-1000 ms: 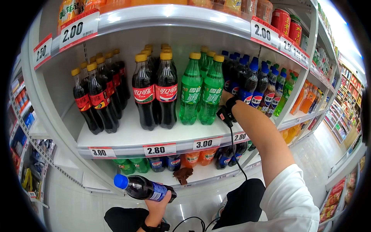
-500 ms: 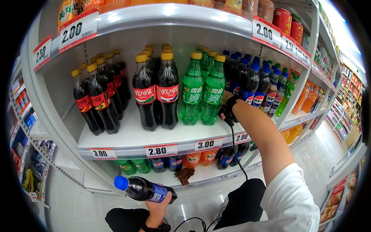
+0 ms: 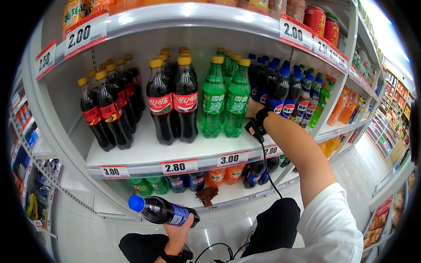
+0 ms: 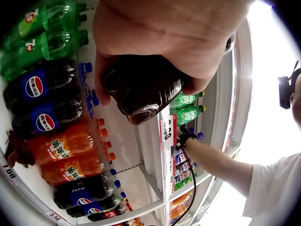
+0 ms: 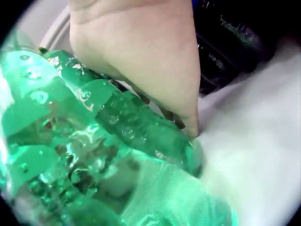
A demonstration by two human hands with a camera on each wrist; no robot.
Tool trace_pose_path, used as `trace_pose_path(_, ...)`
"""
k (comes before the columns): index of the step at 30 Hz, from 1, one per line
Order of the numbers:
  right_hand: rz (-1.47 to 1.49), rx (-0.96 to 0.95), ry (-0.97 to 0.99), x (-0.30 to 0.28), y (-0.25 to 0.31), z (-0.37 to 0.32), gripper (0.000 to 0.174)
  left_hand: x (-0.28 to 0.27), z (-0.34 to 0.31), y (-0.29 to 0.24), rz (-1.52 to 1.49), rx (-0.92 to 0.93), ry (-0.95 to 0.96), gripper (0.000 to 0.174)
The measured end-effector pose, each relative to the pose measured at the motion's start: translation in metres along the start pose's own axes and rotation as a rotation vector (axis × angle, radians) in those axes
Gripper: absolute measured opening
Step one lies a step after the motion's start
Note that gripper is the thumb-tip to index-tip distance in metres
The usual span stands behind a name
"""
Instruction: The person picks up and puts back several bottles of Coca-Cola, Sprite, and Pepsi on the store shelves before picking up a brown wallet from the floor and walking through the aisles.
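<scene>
Low in front of the shelves, my left hand grips a dark Pepsi bottle with a blue cap and blue label. In the left wrist view, its base pokes out below the palm. My right hand reaches into the middle shelf, mostly behind the front right Sprite bottle. Seen from the right wrist, that hand wraps over a green Sprite bottle in the row, its fingertips largely hidden. Another green bottle fills the near foreground.
Red-labelled cola bottles stand left of the Sprite, and blue-capped Pepsi bottles crowd the right. The upper shelf edge overhangs them. A brown cloth-like thing lies on the lower shelf. A black cable hangs from my right wrist.
The head view has shifted slightly, so the shelf sits a little higher and further left. Both hands stay almost in place, the left still holding the Pepsi bottle.
</scene>
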State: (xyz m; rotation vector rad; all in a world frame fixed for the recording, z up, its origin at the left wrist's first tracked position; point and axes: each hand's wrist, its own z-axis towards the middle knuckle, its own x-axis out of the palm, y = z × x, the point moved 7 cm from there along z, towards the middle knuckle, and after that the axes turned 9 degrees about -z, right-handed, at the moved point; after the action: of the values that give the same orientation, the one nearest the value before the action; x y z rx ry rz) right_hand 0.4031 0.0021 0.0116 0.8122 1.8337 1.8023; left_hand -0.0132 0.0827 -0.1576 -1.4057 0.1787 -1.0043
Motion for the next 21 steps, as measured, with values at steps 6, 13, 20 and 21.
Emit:
trace_pose_path(6,0.030,-0.014,-0.005,0.001,-0.005,0.000,0.061,-0.001,-0.002,0.003,0.013,-0.026,0.015,0.043)
trace_pose_path(13,0.057,-0.020,-0.005,0.001,-0.007,0.000,0.061,-0.004,-0.001,0.006,0.014,-0.010,0.001,0.044)
trace_pose_path(20,0.068,-0.019,-0.004,0.000,-0.010,0.000,0.061,-0.005,-0.001,0.009,-0.003,-0.029,-0.002,0.044)
trace_pose_path(21,0.068,-0.020,-0.003,0.000,-0.010,0.000,0.061,-0.005,-0.001,0.009,-0.002,-0.031,-0.003,0.044)
